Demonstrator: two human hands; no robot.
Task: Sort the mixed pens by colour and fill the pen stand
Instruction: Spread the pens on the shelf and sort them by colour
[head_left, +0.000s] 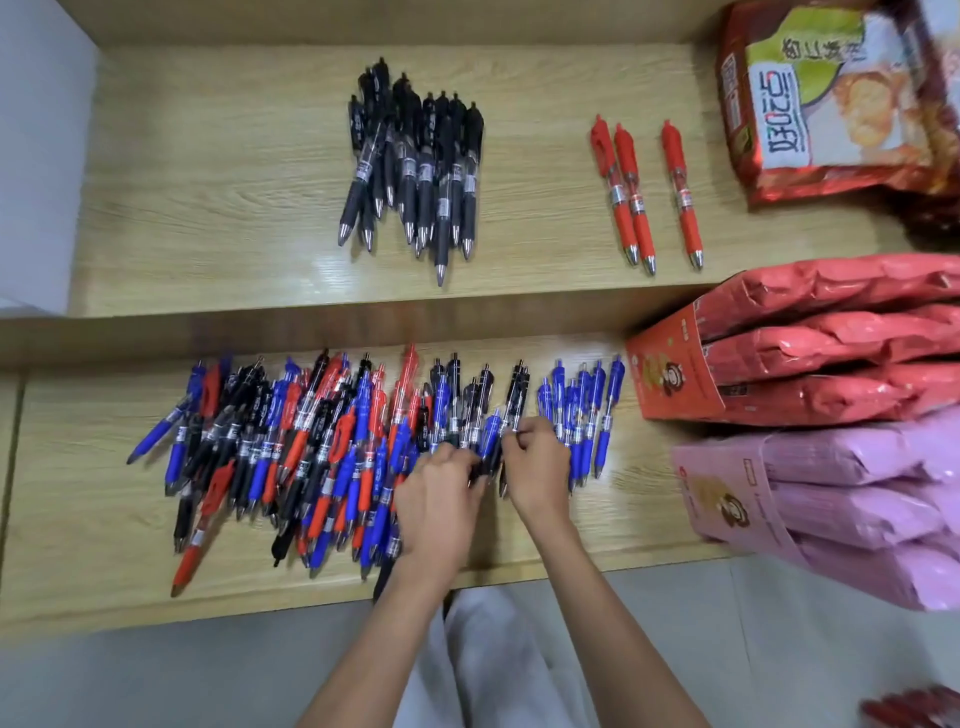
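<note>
Mixed pens (311, 447) heaped on your lower shelf (104, 519), left hand (441, 499) curled on a dark pen (480, 470), right hand (537, 467) pinching a black pen (517, 395), red pens (644, 192) up top

snack bag (831, 104) cropped, pens (490, 441) hidden under fingers (457, 461)

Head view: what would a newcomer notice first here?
A big mixed pile of blue, black and red pens sprawls across the near shelf, with the left hand and right hand at its right edge, the right pinching a black pen. On the upper shelf lie a sorted bunch of black pens and three red pens. Bright red and pink snack packs crowd the right side.
</note>
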